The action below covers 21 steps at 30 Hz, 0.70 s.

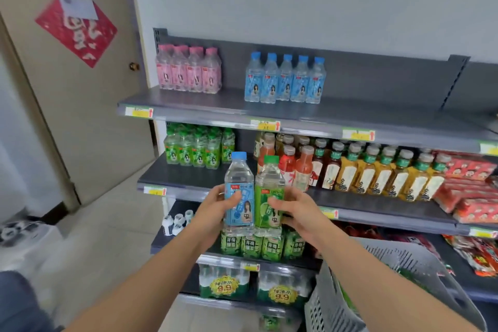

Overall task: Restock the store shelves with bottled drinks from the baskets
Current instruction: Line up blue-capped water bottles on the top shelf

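Note:
My left hand [215, 210] grips a clear bottle with a blue cap and blue label [239, 191]. My right hand [293, 210] grips a clear bottle with a green cap and green label [269, 191]. Both bottles stand upright, side by side and touching, held in front of the second shelf [175, 178]. A row of blue-capped bottles [285, 81] stands on the top shelf [215, 105]. Green-labelled bottles [198, 148] fill the left end of the second shelf. A grey slotted basket [404, 272] sits at the lower right beside my right forearm.
Pink-capped bottles [188, 70] stand at the top shelf's left end. Tea and juice bottles [377, 170] and red snack packs [471, 186] fill the second shelf's right side. Green cans and water packs sit lower down. A door [80, 102] stands left of the shelving.

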Each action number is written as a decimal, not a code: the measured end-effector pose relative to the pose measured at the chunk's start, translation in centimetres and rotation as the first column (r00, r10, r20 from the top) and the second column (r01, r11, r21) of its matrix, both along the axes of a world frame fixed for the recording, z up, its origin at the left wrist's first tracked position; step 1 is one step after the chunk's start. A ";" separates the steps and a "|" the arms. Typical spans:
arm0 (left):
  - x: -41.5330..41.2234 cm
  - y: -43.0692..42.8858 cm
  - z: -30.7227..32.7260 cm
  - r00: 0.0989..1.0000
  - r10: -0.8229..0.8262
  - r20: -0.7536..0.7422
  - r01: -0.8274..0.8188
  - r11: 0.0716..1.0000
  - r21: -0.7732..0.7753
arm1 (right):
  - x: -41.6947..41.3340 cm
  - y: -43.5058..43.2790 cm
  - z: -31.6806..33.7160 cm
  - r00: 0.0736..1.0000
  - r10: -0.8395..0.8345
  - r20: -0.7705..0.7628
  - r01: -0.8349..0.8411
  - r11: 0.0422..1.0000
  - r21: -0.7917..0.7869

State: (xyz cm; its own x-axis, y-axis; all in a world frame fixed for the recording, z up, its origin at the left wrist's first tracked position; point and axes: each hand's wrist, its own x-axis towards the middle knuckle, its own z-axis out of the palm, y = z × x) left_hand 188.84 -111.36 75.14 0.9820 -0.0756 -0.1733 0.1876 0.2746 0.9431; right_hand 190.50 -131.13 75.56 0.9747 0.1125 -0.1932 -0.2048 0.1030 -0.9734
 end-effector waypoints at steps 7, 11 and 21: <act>4.1 4.2 -1.8 0.996 0.088 -0.003 -0.088 0.996 0.006 | 6.7 3.9 -1.7 0.999 0.050 0.019 -0.048 0.997 -0.064; 7.1 6.8 -3.6 0.991 0.126 -0.036 -0.127 0.992 -0.014 | 11.1 6.5 -3.0 0.999 0.031 0.024 -0.029 0.994 -0.102; 18.1 12.9 -9.2 0.989 0.123 -0.082 -0.127 0.991 -0.037 | 24.9 12.1 -9.0 0.986 -0.152 0.067 0.162 0.967 -0.198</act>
